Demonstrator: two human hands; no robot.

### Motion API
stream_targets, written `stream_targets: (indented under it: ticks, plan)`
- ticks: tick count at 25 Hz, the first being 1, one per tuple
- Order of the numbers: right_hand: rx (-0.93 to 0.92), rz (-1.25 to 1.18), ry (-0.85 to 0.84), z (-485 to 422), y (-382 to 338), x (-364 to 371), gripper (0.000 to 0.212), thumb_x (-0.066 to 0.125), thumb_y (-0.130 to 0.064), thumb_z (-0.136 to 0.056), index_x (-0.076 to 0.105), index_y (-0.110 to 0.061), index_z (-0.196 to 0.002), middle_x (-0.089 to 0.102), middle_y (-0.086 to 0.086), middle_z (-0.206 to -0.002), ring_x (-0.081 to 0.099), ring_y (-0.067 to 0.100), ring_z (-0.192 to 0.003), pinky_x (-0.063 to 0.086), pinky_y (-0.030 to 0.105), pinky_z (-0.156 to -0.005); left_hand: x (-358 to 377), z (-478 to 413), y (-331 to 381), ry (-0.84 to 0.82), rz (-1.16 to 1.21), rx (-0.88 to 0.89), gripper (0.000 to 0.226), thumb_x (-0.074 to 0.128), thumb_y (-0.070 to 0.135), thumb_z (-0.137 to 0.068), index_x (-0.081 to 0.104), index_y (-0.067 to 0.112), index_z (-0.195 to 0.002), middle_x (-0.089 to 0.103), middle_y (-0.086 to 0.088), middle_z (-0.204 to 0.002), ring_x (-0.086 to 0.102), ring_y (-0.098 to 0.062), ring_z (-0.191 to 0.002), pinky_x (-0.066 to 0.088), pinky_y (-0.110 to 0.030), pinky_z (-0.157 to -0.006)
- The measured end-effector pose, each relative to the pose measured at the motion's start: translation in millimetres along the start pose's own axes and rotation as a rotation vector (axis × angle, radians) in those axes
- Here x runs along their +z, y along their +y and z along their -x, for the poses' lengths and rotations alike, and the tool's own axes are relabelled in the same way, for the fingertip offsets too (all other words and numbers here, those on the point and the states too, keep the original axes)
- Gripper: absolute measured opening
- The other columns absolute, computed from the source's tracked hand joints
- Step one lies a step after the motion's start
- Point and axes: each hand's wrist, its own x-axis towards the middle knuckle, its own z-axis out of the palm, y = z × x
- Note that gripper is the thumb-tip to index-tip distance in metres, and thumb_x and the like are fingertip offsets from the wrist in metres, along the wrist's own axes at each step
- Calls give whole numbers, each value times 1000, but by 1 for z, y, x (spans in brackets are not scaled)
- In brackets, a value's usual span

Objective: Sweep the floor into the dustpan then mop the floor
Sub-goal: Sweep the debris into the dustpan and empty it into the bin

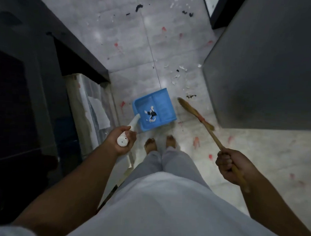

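Observation:
A blue dustpan point(160, 102) sits on the pale tiled floor point(129, 50) just ahead of my bare feet, with black and white scraps in its tray. My left hand point(120, 140) grips the top of its white handle point(131, 129). My right hand point(231, 165) grips the wooden stick of a straw broom point(192, 110), whose bristle head lies on the floor just right of the dustpan. White and black scraps point(179, 74) lie beyond the broom, with more scraps point(139, 7) farther away. Red stains point(196, 142) dot the tiles.
A dark counter and cabinet point(47, 50) line the left side, with a plastic-wrapped box point(91, 108) at its foot beside the dustpan. A tall grey appliance point(267, 65) stands on the right. The floor forms a narrow aisle between them.

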Motion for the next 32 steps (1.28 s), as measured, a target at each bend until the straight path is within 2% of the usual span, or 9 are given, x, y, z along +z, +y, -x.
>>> stream_targets:
  ticks: [3, 8, 11, 13, 18, 23, 26, 28, 32]
  plan:
    - [45, -29, 25, -18, -13, -6, 33, 35, -24, -100, 40, -15, -69, 33, -7, -41, 33, 4, -29, 26, 13, -25, 20, -17, 15, 31, 10, 2, 14, 50, 11, -76, 44, 9, -89, 43, -2, -48, 47, -10, -31, 42, -12, -34]
    - [43, 111, 120, -68, -59, 2, 34, 40, -23, -99, 40, -15, -66, 34, -6, -41, 33, 4, -30, 26, 13, -27, 30, -39, 37, 91, 38, 12, 23, 55, 9, -76, 48, 0, -96, 44, 1, -53, 46, -7, -33, 40, -8, -36]
    - [63, 173, 139, -95, -98, 12, 35, 39, -23, -99, 36, -18, -65, 32, -7, -39, 33, 3, -30, 23, 11, -28, 32, -48, 43, 116, 20, 12, 41, 67, -2, -58, 50, -2, -96, 43, 3, -55, 46, -5, -34, 40, -8, -35]
    - [44, 238, 132, -106, -129, 22, 35, 37, -22, -100, 33, -19, -65, 31, -7, -38, 31, 3, -30, 23, 12, -28, 35, -52, 46, 122, 28, 27, 45, 69, -4, -52, 51, -3, -93, 42, 4, -55, 45, -5, -34, 39, -7, -36]
    - [-7, 434, 128, -121, -192, 64, 36, 36, -22, -101, 32, -19, -65, 29, -6, -40, 28, 5, -31, 23, 14, -28, 47, -59, 49, 64, 147, 77, 65, 81, -19, -35, 53, -5, -92, 44, 2, -58, 47, -7, -35, 41, -9, -36]
    - [-102, 665, 149, -137, -229, 128, 29, 40, -22, -100, 38, -20, -71, 33, -7, -42, 29, 5, -33, 25, 14, -29, 66, -64, 53, 106, 200, 96, 49, 71, -7, -53, 51, -6, -98, 45, 1, -55, 47, -8, -34, 41, -9, -35]
    - [-130, 708, 110, -141, -243, 161, 25, 41, -21, -99, 40, -19, -73, 34, -7, -43, 30, 5, -35, 25, 14, -30, 81, -64, 55, 160, 208, 120, 29, 58, 8, -78, 50, -6, -102, 45, 1, -55, 46, -7, -34, 41, -10, -35]
    - [-146, 712, 100, -135, -244, 168, 23, 41, -20, -98, 40, -19, -75, 34, -8, -43, 30, 5, -34, 25, 15, -30, 92, -62, 59, 172, 209, 124, 25, 52, 16, -89, 49, -5, -102, 46, 0, -53, 46, -8, -33, 41, -11, -34]
    - [-141, 623, 62, -102, -231, 137, 21, 45, -21, -98, 42, -18, -77, 34, -7, -45, 30, 6, -34, 26, 15, -29, 113, -53, 69, 132, 204, 127, 29, 54, 12, -78, 49, -5, -101, 46, 0, -51, 46, -8, -32, 41, -13, -33]
